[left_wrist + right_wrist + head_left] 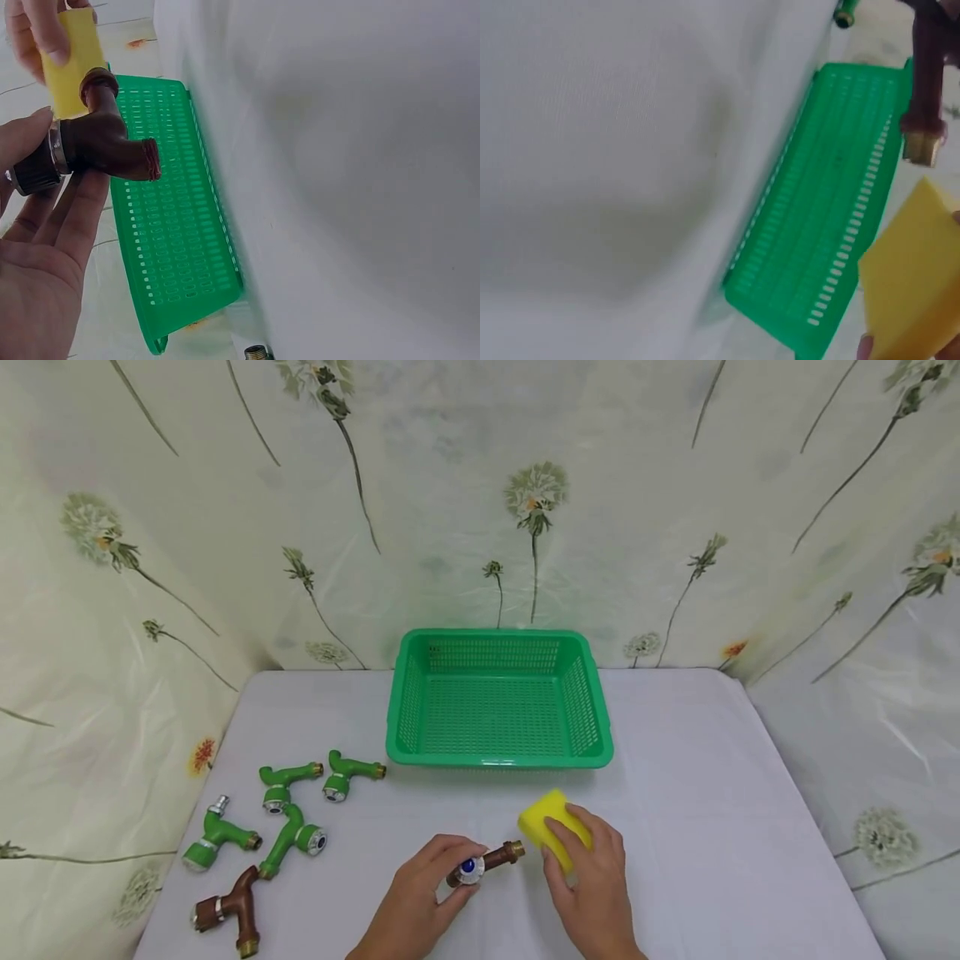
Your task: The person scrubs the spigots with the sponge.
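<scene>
My left hand (420,893) grips a brown faucet (498,856) by its round knob, which has a blue cap. The faucet's brass threaded end points right, toward the sponge. In the left wrist view the brown faucet (101,142) is held above the table, its knob between thumb and fingers. A yellow sponge (542,820) is pinched between the thumb and fingers of my right hand (596,889). In the right wrist view a small gap separates the sponge (911,277) from the faucet's brass end (922,148).
A green plastic basket (498,762) stands at the table's back middle. On the left lie several green faucets (288,839) and another brown faucet (242,910). The white-covered table (690,827) meets flower-patterned sheeting (442,527) at the back and sides.
</scene>
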The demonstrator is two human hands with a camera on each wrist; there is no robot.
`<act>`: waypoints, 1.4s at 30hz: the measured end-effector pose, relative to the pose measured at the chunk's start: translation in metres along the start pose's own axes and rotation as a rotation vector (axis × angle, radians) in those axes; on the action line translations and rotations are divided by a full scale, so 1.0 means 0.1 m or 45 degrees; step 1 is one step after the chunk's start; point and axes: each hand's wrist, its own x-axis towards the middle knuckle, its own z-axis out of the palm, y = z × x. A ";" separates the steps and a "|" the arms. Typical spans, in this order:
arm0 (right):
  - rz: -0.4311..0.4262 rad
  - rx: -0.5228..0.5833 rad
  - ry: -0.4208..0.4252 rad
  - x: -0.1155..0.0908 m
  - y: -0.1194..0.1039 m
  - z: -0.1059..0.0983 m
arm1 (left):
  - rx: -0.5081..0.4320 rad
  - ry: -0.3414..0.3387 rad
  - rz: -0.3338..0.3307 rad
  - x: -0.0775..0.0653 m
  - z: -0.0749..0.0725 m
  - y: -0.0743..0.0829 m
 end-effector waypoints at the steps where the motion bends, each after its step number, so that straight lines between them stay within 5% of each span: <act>1: -0.007 0.017 -0.008 -0.01 0.00 0.00 | -0.003 0.004 0.006 0.00 0.00 -0.01; 8: -0.125 -0.016 -0.058 -0.05 0.01 0.02 | -0.042 -0.027 0.071 -0.01 0.01 -0.03; 15: -0.019 0.096 -0.065 -0.04 0.11 -0.03 | -0.016 -0.081 0.040 -0.01 0.00 -0.01; 23: 0.378 0.555 -0.292 -0.10 0.23 -0.02 | -0.255 -0.014 0.074 -0.02 -0.07 -0.03; 27: 0.563 0.720 -0.381 -0.13 0.23 -0.04 | -0.276 0.038 0.067 -0.01 -0.10 -0.06; 34: 0.747 0.723 -0.310 -0.07 0.16 -0.06 | -0.335 0.046 0.011 -0.02 -0.08 -0.07; 42: 0.886 0.776 -0.354 -0.20 0.08 0.01 | -0.319 0.113 -0.035 -0.03 -0.06 -0.07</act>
